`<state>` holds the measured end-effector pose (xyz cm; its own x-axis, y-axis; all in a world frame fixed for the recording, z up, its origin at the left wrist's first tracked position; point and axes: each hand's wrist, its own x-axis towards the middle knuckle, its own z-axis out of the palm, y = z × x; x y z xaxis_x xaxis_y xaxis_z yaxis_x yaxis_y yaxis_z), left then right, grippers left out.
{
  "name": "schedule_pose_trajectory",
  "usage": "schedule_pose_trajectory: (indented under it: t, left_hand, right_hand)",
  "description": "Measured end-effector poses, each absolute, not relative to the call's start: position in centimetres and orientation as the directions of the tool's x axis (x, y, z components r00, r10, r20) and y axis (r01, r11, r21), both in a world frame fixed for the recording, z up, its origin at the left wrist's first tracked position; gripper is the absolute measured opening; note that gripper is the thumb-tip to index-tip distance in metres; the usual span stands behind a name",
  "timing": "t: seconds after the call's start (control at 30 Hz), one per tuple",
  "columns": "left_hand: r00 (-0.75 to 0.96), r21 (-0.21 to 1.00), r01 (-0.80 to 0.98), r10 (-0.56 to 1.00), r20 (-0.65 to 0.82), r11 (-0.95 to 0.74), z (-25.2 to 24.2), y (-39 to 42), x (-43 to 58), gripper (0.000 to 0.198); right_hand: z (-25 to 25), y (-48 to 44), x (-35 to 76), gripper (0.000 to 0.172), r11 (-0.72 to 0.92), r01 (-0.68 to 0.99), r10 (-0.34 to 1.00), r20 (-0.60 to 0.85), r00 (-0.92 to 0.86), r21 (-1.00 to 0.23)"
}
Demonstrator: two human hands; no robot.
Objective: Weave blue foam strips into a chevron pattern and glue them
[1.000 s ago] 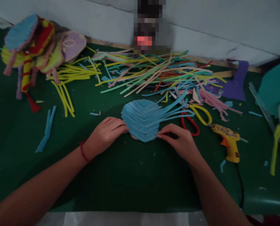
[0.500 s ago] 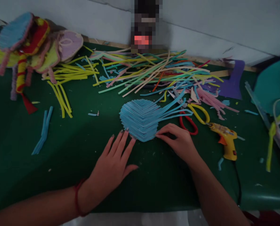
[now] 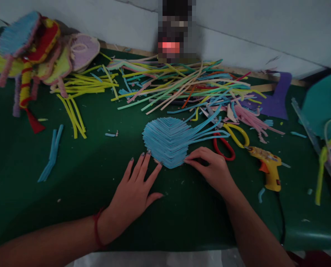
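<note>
Plainly, a green surface fills most of the view, and a long heap of coloured fuzzy sticks is strewn along its far side. At the far left lies a stack of fuzzy fans in blue, red, yellow, pink and lilac. A teal sheet is cut off by the right edge of the view. The left hand gathers nothing in its grip: it lies palm down with fingers spread, fingertips at the lower left edge of a blue disc. That disc lies flat on the surface between the 2 hands, its strips set in a V pattern, long loose ends fanning out on the right side. The right hand has its grip pinched, thumb and forefinger holding the disc's lower right edge. Near it are scissors with 1 red and 1 yellow handle, then a yellow glue gun. Well apart, on the left, lie a few bent blue strips, and nearer the disc, a small blue scrap.
</note>
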<state>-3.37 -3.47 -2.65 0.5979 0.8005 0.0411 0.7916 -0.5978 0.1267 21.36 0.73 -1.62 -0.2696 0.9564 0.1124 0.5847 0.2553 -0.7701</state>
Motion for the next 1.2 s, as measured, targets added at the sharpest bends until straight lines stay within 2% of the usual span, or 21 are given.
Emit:
schedule_pose_trajectory:
  t: [0.53, 1.2]
  left_hand:
    - [0.596, 0.189, 0.784, 0.802, 0.039, -0.591, -2.7, -3.0, -3.3, 0.064]
    - [0.621, 0.186, 0.767, 0.783, 0.024, -0.614, -2.7, -3.0, -3.5, 0.062]
  right_hand:
    - [-1.8, 0.8, 21.3, 0.005, 0.253, 0.585, 0.96, 0.124, -0.252, -0.771]
    - [-2.8, 1.2, 21.3, 0.003, 0.267, 0.589, 0.961, 0.16, -0.227, -0.763]
